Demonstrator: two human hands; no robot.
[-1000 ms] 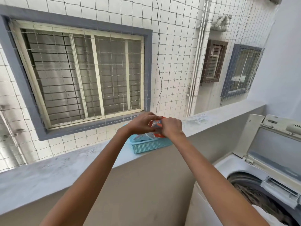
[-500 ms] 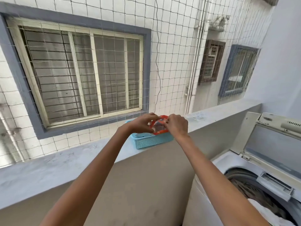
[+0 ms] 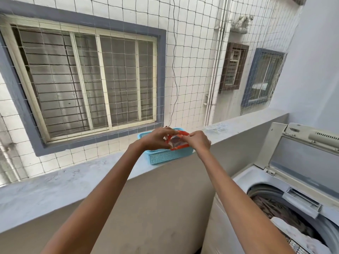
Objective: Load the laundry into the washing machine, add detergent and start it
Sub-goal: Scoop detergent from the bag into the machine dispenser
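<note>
Above the pale blue perforated plastic basket (image 3: 166, 156) on the grey concrete ledge (image 3: 55, 182), both arms reach forward; left hand (image 3: 157, 138) and right hand (image 3: 199, 142) pinch the orange detergent sachet (image 3: 177, 143) (mouth spread).

There was only one camera, and it sat on the person's head. It looked forward and a little down, across a grey ledge (image 3: 55, 184) toward a tiled wall with a big window (image 3: 86, 81) behind a net. Both arms reached out from the bottom edge, so the camera was close to them. The washing machine (image 3: 286, 204) showed at the lower right, near and partly cut off. The wide lens bent the straight lines.
</note>
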